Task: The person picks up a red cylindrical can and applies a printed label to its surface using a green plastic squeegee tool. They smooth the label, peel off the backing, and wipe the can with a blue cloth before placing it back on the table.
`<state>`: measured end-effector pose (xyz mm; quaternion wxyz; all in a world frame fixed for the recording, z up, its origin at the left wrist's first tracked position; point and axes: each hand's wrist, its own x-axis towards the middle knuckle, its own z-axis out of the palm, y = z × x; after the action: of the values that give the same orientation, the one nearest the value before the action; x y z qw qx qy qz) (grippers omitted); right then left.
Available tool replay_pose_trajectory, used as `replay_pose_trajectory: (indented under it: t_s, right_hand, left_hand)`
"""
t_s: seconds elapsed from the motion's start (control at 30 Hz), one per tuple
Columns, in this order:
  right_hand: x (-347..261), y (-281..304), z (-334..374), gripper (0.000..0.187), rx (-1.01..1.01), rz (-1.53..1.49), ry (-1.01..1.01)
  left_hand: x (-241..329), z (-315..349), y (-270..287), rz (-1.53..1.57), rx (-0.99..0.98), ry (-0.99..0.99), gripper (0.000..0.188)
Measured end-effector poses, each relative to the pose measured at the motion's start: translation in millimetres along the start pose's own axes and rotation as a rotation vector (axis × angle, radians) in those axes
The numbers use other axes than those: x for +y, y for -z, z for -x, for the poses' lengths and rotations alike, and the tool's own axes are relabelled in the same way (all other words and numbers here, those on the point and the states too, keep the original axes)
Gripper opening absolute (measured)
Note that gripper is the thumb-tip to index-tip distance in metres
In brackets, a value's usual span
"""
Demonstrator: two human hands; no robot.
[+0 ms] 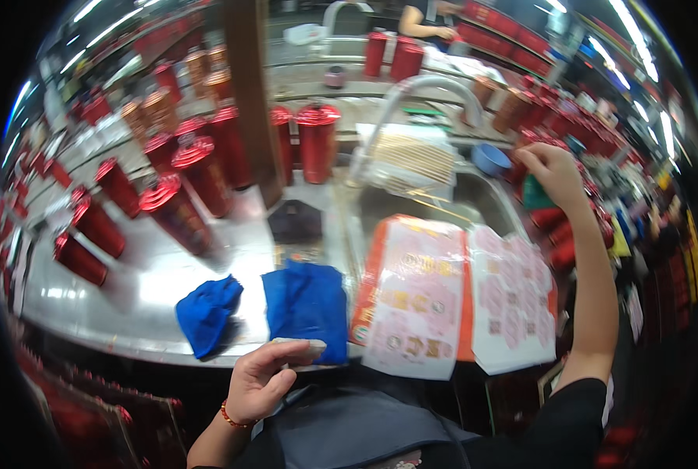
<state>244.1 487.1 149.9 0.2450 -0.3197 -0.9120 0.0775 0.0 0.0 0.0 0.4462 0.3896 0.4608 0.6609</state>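
My left hand is at the front edge of the metal counter, fingers stretched and thumb apart, holding nothing visible. A pale cover or wrap shows at its fingertips, beside a flat blue cloth. A crumpled blue cloth lies to the left of that. My right hand reaches out to the right past the sink, fingers curled over red canisters. Just under these fingers is a green piece; whether they grip it or a canister is hard to make out. Printed white and pink sheets on an orange-red backing lie between my hands.
A sink with a curved faucet is ahead, bamboo sticks lying across it. A blue bowl stands at its right rim. Several red lidded canisters stand at left near a brown post. Another person works beyond.
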Motion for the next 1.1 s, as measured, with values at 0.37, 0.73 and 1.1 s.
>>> replay_pose_trajectory:
  t_s: [0.37, 0.73, 1.1]
  right_hand:
    - [-131, -61, -64, 0.027, 0.011, -0.412, 0.145]
    - [-186, -104, 182, 0.026, -1.750, 0.181, 0.552]
    - [-76, -277, 373, 0.032, -1.541, 0.193, -0.071]
  left_hand:
    - [26, 8, 57, -0.206, 0.341, -0.051, 0.023]
    - [-103, 112, 133, 0.022, 0.220, 0.628, 0.038]
    - [-308, 222, 152, 0.742, 0.948, 0.759, 0.039]
